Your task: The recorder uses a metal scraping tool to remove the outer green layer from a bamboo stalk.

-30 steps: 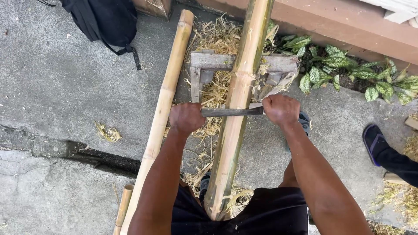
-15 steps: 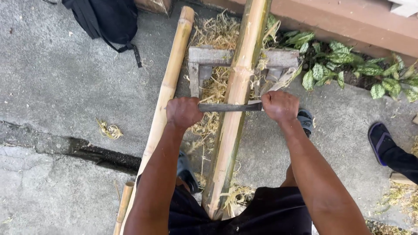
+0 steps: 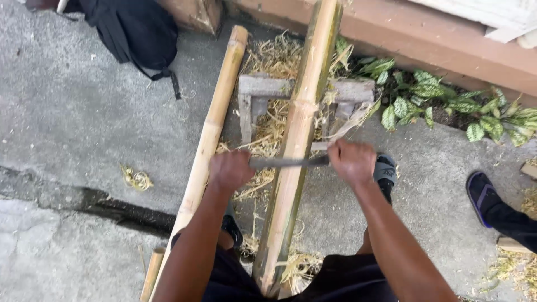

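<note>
Bamboo is the thing in hand: a long green-and-tan bamboo pole (image 3: pixel 293 151) runs from between the person's knees up and away, its far part resting on a low grey wooden stand (image 3: pixel 263 89). Across it lies a dark flat metal blade (image 3: pixel 288 163), held at both ends. The left hand (image 3: pixel 230 169) is closed in a fist round the blade's left end, and the right hand (image 3: pixel 351 162) is clenched round the right end, just beside the pole. Compared with a second ago, blade and hands sit lower along the pole, nearer the body, so the scraping stroke seems to be travelling toward the person, with the skin above the blade looking paler. Pale curled bamboo shavings (image 3: pixel 268 128) lie under and around the stand. A second, yellow bamboo pole (image 3: pixel 210 134) lies just left, parallel. Farther off, a black fabric backpack (image 3: pixel 134 31) rests on the concrete, and green spotted leafy plants (image 3: pixel 442 103) grow along a reddish-brown wall ledge (image 3: pixel 425 39). Another person's dark sandalled foot (image 3: pixel 482 196) stands at the right.
</note>
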